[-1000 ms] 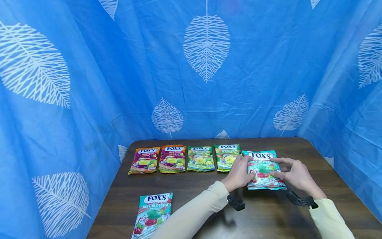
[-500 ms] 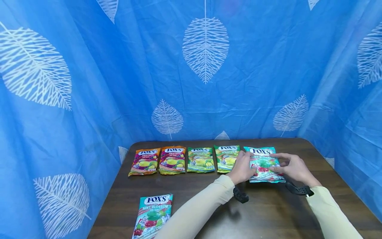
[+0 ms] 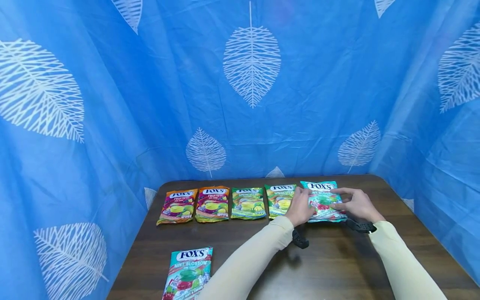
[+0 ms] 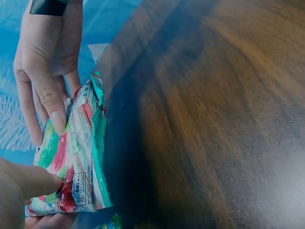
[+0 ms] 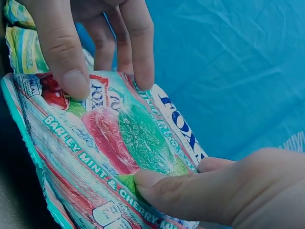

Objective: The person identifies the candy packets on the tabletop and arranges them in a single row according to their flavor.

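A teal FOX'S Mint Blossom candy bag (image 3: 325,213) lies at the right end of a row of bags near the table's back edge. My left hand (image 3: 301,207) holds its left side, thumb on the front, and overlaps the neighbouring green bag in the head view. On the opposite side, my right hand (image 3: 357,204) grips the bag with its thumb on the printed face. The left wrist view shows the candy bag (image 4: 78,148) tilted, its bottom seam above a dark shadow. Seen from the right wrist, both thumbs press the candy bag (image 5: 119,138) and some fingertips are hidden behind it.
Two orange-purple Fruits bags (image 3: 212,204) and two green Spring Tea bags (image 3: 248,203) make up the row's left part. Another Mint Blossom bag (image 3: 187,273) lies front left, partly behind the left sleeve. A blue leaf-print curtain (image 3: 300,104) surrounds the brown table (image 3: 322,266).
Both hands have carried the Mint Blossom bag away from me, towards the back edge and level with the row. The head view has shifted slightly. The other bags stay in place.
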`<action>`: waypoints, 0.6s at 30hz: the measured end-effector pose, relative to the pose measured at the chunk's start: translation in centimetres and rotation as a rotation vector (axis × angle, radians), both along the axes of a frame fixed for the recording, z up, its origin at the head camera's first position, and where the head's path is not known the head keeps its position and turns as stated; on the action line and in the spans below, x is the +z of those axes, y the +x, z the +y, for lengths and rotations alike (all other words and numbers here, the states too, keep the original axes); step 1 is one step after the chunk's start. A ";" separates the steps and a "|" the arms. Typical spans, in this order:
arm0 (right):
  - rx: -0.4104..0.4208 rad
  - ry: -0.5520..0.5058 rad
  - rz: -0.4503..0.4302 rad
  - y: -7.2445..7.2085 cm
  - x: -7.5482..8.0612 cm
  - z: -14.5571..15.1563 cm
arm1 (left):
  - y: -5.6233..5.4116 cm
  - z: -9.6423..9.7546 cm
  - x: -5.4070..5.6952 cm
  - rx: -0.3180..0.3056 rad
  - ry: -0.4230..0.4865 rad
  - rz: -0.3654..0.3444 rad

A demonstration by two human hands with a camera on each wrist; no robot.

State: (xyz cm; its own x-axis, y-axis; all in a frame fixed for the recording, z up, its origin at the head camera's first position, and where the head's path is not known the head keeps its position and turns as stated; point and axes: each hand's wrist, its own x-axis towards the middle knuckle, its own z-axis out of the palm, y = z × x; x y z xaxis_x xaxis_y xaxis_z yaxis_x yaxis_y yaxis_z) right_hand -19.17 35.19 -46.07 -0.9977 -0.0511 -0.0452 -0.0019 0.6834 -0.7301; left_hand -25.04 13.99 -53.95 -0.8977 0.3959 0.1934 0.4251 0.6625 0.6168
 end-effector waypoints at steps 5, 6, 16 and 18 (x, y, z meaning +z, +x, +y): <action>-0.002 0.031 -0.007 -0.6 -0.5 0.2 | 2.1 -0.7 3.6 0.015 0.041 -0.037; 0.000 0.040 -0.004 -0.7 -0.6 0.2 | 2.5 -0.8 4.3 0.018 0.044 -0.048; 0.000 0.076 -0.014 -2.1 -1.6 0.2 | 2.8 -0.3 5.4 0.091 0.009 -0.137; 0.002 0.084 -0.026 -2.3 -1.6 0.2 | 2.5 -0.1 5.0 0.106 0.005 -0.147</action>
State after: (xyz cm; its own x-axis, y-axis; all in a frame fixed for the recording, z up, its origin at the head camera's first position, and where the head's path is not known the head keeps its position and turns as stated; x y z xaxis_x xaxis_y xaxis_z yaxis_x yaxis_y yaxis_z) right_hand -21.50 35.36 -47.71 -0.9960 -0.0484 -0.0751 0.0145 0.7420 -0.6702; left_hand -22.52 13.87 -48.97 -0.9530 0.2972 0.0585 0.2580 0.6954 0.6707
